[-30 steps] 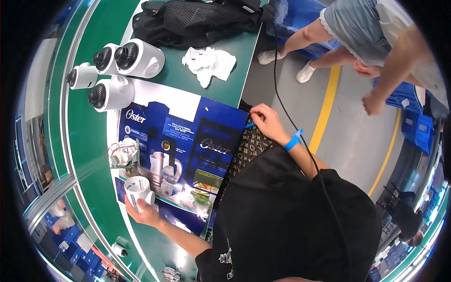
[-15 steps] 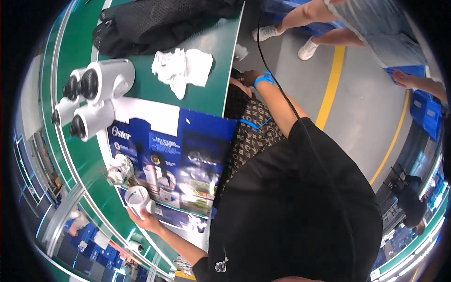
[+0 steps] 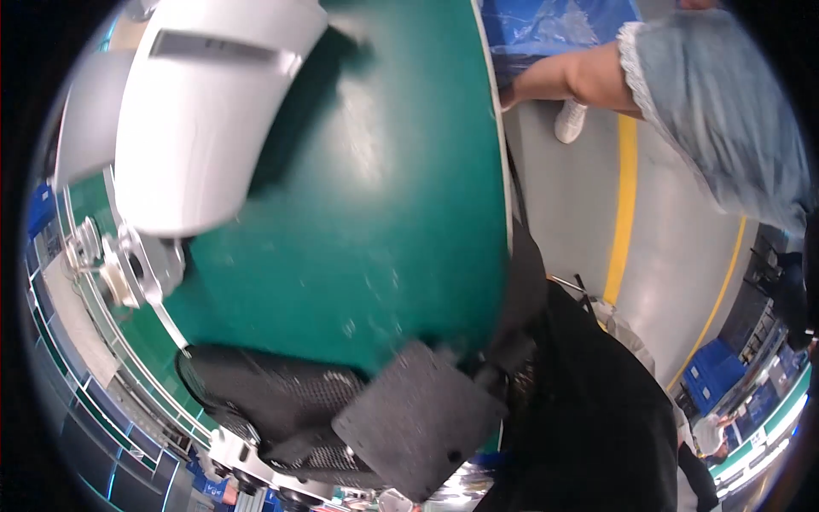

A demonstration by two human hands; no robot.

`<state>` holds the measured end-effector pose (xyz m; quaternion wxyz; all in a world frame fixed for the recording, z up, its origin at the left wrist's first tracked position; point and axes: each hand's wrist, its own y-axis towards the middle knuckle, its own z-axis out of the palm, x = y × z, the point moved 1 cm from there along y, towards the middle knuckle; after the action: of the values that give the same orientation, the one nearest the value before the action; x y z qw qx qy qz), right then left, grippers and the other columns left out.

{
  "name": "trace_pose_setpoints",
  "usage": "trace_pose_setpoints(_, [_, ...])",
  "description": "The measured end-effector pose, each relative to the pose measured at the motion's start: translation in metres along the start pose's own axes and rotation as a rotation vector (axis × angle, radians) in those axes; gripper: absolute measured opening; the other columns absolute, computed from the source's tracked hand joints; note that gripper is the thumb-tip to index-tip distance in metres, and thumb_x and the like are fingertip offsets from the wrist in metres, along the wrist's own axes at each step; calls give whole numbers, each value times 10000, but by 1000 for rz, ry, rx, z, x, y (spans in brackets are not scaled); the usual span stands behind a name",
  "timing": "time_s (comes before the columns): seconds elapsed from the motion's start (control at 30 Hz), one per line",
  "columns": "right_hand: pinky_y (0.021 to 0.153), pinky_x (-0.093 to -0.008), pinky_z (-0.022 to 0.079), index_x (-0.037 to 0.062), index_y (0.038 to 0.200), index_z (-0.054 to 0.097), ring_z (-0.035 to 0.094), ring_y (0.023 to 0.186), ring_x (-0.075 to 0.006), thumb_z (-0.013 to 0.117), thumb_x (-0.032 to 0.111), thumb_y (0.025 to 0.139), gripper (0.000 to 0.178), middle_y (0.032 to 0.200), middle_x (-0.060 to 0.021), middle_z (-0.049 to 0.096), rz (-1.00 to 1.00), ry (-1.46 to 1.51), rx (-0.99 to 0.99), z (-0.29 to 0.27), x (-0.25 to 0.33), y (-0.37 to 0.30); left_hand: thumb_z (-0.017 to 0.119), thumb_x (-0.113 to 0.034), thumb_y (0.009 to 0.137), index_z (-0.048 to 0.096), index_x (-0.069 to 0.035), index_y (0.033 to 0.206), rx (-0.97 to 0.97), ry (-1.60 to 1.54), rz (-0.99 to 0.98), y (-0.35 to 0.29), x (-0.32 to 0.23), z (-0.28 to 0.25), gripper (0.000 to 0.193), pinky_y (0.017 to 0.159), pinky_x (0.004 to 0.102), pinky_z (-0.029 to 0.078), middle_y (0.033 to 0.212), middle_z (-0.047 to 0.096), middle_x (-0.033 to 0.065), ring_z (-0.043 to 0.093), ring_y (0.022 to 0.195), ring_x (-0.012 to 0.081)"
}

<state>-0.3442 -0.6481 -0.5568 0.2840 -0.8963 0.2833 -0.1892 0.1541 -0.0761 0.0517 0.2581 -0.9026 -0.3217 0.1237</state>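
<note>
Neither of my hands shows now; my black clothing (image 3: 589, 418) fills the lower right. A blurred, dark, flat square plate (image 3: 418, 422) hangs low in the middle, overlapping a black mesh bag (image 3: 281, 384) on the green tabletop (image 3: 384, 213). What holds the plate, if anything, is hidden. A large, glossy white appliance housing (image 3: 205, 119) with a slot stands at the upper left. Below it are small white parts (image 3: 136, 269) with round openings. White appliance pieces with black knobs (image 3: 264, 478) show at the bottom edge, beyond the bag.
The table's right edge (image 3: 499, 128) borders a grey floor with a yellow line (image 3: 627, 205). A person in a denim garment (image 3: 725, 111) stands at the upper right. Blue plastic-lined bins (image 3: 554, 30) sit beyond the table; another blue bin (image 3: 712, 375) is at the right.
My view has swung along the table. The white cup-shaped part in my left hand, the printed blue box and both hands have left the picture. The white housing and dark plate now show.
</note>
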Motion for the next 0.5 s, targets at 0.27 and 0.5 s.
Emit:
trace_pose_setpoints(0.27, [820, -404, 491, 137, 1027, 663, 617, 973, -250, 688, 290, 731, 334, 1043, -85, 646, -543, 493, 224, 70, 432, -103, 921, -301, 523, 379, 34, 1340, -3, -163, -328, 57, -112, -49, 1036, 992, 385, 402, 1263, 524, 187, 507, 1174, 266])
trace_pose_setpoints(0.5, [816, -402, 493, 124, 1039, 644, 612, 969, -239, 652, 278, 773, 307, 1048, -81, 638, -860, 775, 614, 97, 567, -358, 918, -303, 518, 455, -50, 1324, -130, -95, -412, 27, -108, -60, 963, 1008, 380, 388, 1242, 561, 135, 515, 1180, 256])
